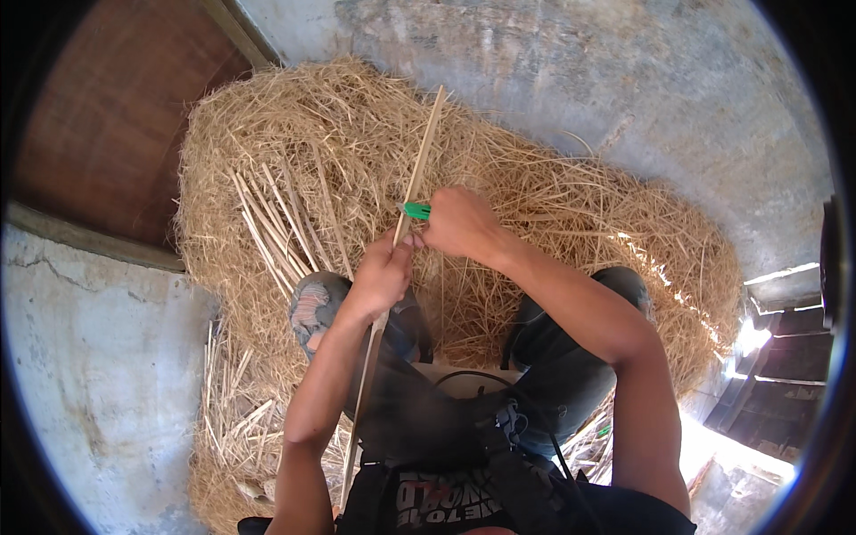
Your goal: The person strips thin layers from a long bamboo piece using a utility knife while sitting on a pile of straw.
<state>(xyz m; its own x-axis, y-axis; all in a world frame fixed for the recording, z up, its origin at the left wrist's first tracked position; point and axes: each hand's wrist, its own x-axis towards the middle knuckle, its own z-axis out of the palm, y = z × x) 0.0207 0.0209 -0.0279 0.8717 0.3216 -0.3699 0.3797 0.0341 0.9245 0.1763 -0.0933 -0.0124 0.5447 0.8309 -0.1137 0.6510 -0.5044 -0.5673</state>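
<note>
A long, pale bamboo strip runs slantwise from the straw ahead, past my left forearm and down over my thigh. My left hand is closed round its middle, fingers gripping it. My right hand is clenched on a green cutter knife, whose front end lies against the strip just above my left fingers. Most of the knife is hidden inside the fist. Both hands meet over the gap between my knees.
Thin shavings heap up as a thick pile around my feet. Several loose bamboo strips lie left of my knee. A grey wall rises behind the pile, with a brown panel at the left. A black cable hangs across my lap.
</note>
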